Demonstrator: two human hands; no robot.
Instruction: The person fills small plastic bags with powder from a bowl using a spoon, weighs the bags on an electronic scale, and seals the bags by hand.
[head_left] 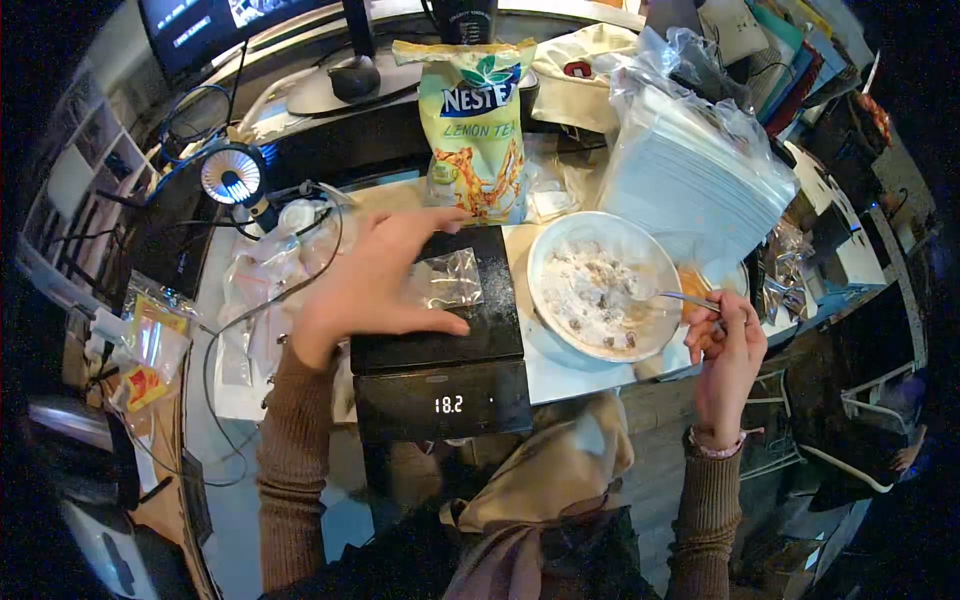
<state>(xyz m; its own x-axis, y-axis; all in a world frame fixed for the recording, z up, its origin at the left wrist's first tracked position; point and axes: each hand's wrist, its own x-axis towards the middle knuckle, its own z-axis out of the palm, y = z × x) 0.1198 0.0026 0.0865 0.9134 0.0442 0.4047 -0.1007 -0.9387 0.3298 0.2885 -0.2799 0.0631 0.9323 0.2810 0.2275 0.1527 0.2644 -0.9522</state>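
Evidently, the blend looks only partly done: white powder [575,290] and darker lumps [609,300] lie uneven in the bowl [655,256], where your right hand [731,335] grips a utensil [690,299] by its handle. Your left hand [365,278] has its fingers spread, grasping nothing, around a small bag [455,279] on the scale [440,347], which reads 18.2. Blur softens that hand; the bag's contents and the utensil's far end are hard to make out.

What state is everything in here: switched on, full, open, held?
Scale: on, reading 18.2
Small plastic bag: lying on the scale
Bowl: holding white powder with darker lumps
Spoon: gripped, reaching into the bowl
Lemon tea bag: upright
Screen: lit
Left hand: spread over the scale
Right hand: closed on the spoon
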